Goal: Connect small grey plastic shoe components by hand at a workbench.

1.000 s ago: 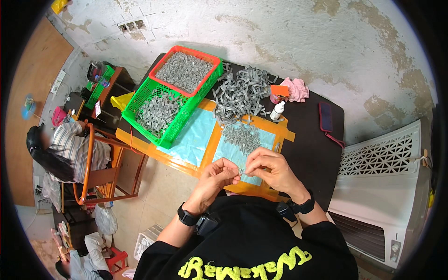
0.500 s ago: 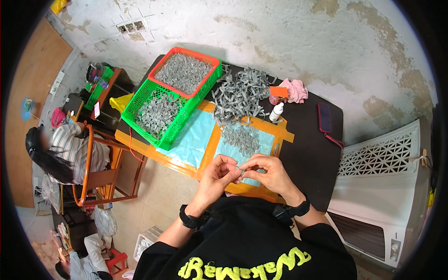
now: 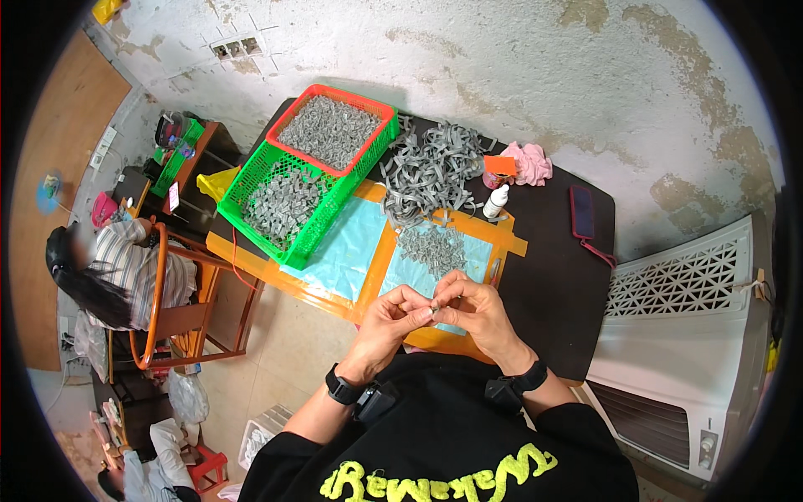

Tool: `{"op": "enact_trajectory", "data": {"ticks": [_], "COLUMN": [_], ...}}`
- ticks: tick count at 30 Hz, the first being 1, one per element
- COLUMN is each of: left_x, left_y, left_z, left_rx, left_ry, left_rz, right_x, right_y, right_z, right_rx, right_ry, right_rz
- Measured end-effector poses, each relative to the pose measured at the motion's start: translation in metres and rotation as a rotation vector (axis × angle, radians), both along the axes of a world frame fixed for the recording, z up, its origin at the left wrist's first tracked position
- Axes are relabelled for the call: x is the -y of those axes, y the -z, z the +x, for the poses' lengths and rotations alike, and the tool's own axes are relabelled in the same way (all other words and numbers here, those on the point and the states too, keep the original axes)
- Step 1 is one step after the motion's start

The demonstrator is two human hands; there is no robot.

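Peeling plaster walls surround a dark table [image 3: 552, 276]; both hands' grips [image 3: 393, 314] [image 3: 473, 305] pinch one small grey piece [image 3: 433, 310].

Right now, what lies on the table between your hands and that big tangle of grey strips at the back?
In the head view, a small heap of grey metal pieces lies on the light-blue mat, between the hands and the tangle of grey strips.

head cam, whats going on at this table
A person sits at a dark table, both hands together over its near edge. The left hand and right hand pinch one small grey piece between their fingertips. Just beyond lies a small pile of grey pieces on a light blue mat, and further back a loose heap of grey strips. A green basket and a red basket hold more grey pieces. Another person sits to the left on an orange chair.
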State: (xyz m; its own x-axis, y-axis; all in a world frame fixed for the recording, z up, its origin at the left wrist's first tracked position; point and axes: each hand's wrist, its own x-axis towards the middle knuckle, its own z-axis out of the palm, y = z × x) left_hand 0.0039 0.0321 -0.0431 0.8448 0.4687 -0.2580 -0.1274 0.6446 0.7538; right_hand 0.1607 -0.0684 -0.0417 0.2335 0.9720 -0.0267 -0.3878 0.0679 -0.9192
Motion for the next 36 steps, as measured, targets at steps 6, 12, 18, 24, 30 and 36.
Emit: {"op": "enact_trajectory", "data": {"ticks": [6, 12, 18, 24, 30, 36], "left_x": [-0.001, 0.001, -0.002, 0.004, 0.002, 0.001], "left_y": [-0.009, -0.012, -0.009, -0.009, -0.007, -0.003], "left_z": [0.001, 0.001, 0.003, 0.006, 0.007, 0.004], "left_rx": [-0.057, -0.106, -0.153, -0.145, -0.193, -0.091], "left_ry": [0.020, 0.012, 0.015, -0.059, -0.191, -0.131], "left_rz": [0.000, 0.042, 0.061, 0.313, 0.494, 0.120], "right_x": [0.002, 0.005, 0.002, -0.002, -0.002, -0.008], "right_y": [-0.005, -0.007, -0.006, -0.004, -0.015, -0.014], "right_z": [0.001, 0.001, 0.002, -0.003, -0.004, 0.001], "right_rx": [0.085, 0.092, 0.065, -0.006, 0.212, 0.680], "right_ry": [0.043, 0.126, 0.136, 0.219, 0.222, 0.255], "right_rz": [0.080, 0.004, -0.069, -0.059, 0.020, 0.320]}}
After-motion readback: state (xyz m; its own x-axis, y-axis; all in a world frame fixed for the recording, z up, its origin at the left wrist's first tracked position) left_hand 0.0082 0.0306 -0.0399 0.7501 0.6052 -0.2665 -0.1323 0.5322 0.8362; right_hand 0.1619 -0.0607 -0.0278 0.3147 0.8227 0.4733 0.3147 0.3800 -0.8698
